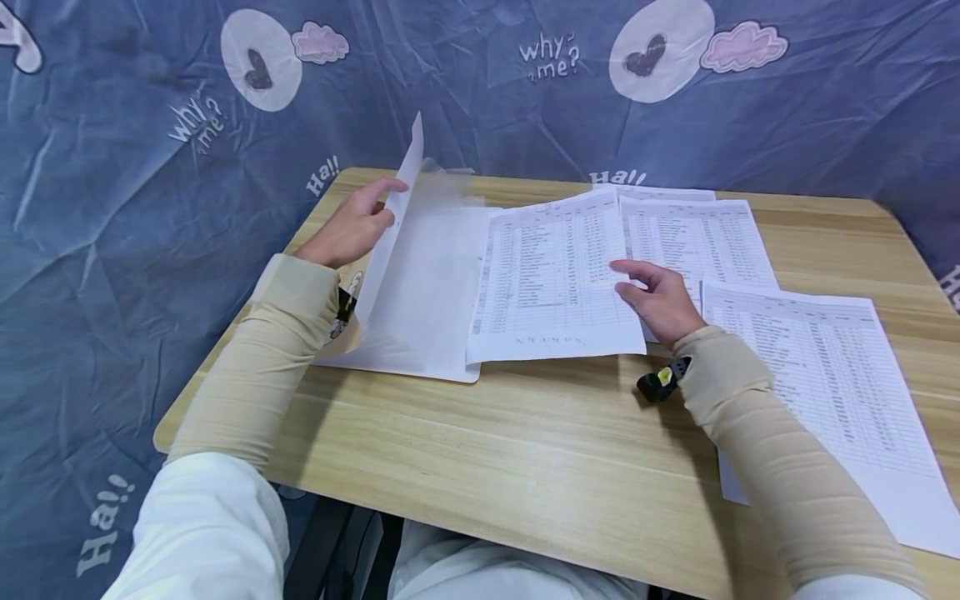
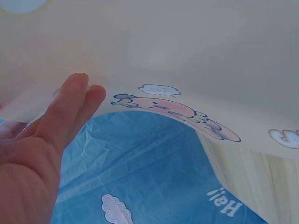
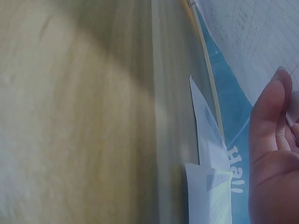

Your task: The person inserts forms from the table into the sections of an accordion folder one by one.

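Observation:
A white folder (image 1: 442, 283) lies spread at the left of the table, with a clear plastic sleeve inside. My left hand (image 1: 352, 221) holds its raised left cover (image 1: 405, 187) near the upper edge. Cartoon prints mark the outside of that cover (image 2: 187, 51), where my left fingers (image 2: 70, 107) lie in the left wrist view. My right hand (image 1: 660, 300) pinches the right edge of a printed table sheet (image 1: 555, 275). This sheet is tilted up off the table, its left edge overlapping the folder. In the right wrist view, thumb and fingers (image 3: 271, 112) meet at the paper.
More printed sheets lie to the right: one behind the right hand (image 1: 690, 233) and another (image 1: 825, 400) under the right forearm. The wooden table (image 1: 450, 433) has its front edge near the person's lap. A blue printed cloth (image 1: 480, 100) hangs behind it.

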